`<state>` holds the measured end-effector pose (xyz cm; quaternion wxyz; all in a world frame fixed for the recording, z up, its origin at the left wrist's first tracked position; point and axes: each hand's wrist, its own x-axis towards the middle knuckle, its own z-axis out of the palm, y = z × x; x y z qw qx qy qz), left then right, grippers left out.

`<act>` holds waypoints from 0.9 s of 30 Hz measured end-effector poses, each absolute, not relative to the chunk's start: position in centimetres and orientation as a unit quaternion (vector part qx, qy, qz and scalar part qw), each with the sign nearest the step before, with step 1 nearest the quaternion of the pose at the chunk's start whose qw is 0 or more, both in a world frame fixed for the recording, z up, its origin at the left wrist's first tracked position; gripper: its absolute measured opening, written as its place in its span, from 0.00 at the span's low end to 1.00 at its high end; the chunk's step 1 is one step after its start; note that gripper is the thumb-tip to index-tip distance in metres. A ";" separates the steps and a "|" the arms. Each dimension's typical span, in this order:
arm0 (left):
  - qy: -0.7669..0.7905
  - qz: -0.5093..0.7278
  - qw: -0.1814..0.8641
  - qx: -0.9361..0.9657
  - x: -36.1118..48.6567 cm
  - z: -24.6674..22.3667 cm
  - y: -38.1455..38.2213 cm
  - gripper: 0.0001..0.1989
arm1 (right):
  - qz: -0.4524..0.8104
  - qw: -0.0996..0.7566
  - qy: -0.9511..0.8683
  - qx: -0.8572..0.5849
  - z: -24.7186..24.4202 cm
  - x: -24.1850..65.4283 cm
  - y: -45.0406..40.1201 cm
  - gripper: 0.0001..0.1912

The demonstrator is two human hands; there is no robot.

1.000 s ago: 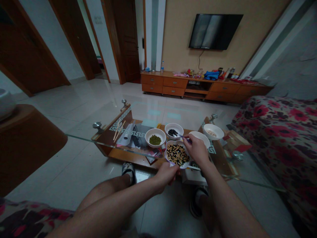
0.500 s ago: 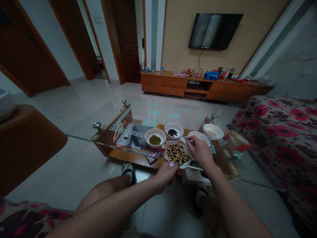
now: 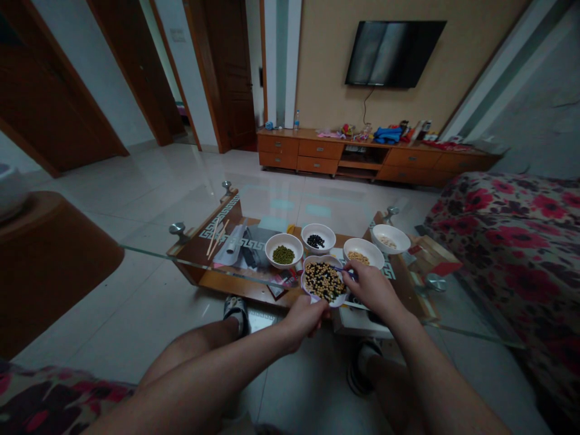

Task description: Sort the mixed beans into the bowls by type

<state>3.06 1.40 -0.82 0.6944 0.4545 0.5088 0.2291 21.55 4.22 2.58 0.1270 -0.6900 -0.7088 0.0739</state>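
Observation:
My left hand [image 3: 306, 317] is closed on the near edge of a flower-shaped dish [image 3: 341, 300] full of mixed black and yellow beans. My right hand [image 3: 374, 287] pinches slim purple-blue tweezers [image 3: 336, 268], whose tips reach over the beans at the dish's upper right; whether they grip a bean is too small to tell. Around the dish stand white bowls: one with green beans [image 3: 283, 255], one with black beans [image 3: 316, 241], one with yellow beans [image 3: 357, 257], partly behind my right hand, and one with pale pieces [image 3: 386, 241].
The bowls stand on a glass-topped coffee table [image 3: 149, 249]. Chopsticks [image 3: 217, 237] lie at its left, near papers and dark items that show through the glass. A box [image 3: 435, 257] is at the right, beside a floral-covered sofa [image 3: 493, 211]. A long TV cabinet [image 3: 317, 151] stands at the back.
My right hand has moved down and slightly right, bringing the tweezers from beside the black-bean bowl to over the mixed beans. The yellow beans in their bowl now show. My left hand stays put.

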 end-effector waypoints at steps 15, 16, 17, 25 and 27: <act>0.508 0.227 0.690 0.463 3.0 -0.8 1.4 0.09 | 0.109 0.101 -0.735 -0.662 2.2 21.0 4.4 0.13; 0.508 0.228 0.691 0.461 3.0 -0.8 1.4 0.09 | 0.108 0.098 -0.735 -0.662 2.2 20.9 4.4 0.13; 0.507 0.231 0.692 0.459 3.0 -0.8 1.4 0.09 | 0.106 0.097 -0.736 -0.661 2.2 20.9 4.4 0.13; 0.509 0.227 0.693 0.457 3.1 -0.7 1.4 0.08 | 0.095 0.089 -0.739 -0.661 2.2 20.8 4.4 0.12; 0.512 0.227 0.691 0.456 3.1 -0.6 1.4 0.08 | 0.094 0.091 -0.742 -0.658 2.2 20.9 4.4 0.12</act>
